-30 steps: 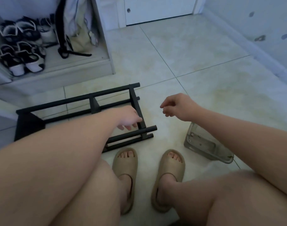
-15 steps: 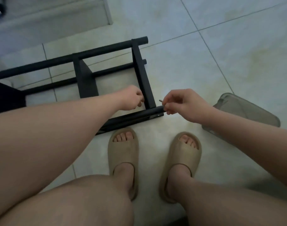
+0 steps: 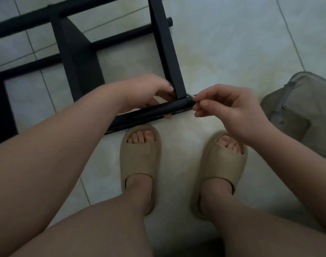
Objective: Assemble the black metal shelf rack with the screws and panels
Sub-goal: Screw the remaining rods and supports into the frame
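The black metal shelf rack (image 3: 164,43) lies on its side on the tiled floor ahead of my feet. My left hand (image 3: 149,93) grips its near corner, fingers curled round the near tube (image 3: 154,112) where the flat side bar meets it. My right hand (image 3: 227,108) pinches a small thin screw (image 3: 194,94) between thumb and fingertips, right at the open end of that tube. The screw's far end is hidden against the joint.
A translucent grey plastic box (image 3: 303,112) with small parts inside sits on the floor at the right. My two feet in beige slippers (image 3: 141,160) stand just behind the rack. Pale floor tiles stretch beyond the rack's right side.
The view has dropped and closed in on the rack corner. My left hand has wrapped the near tube and my right hand has brought the screw up to the tube's end.
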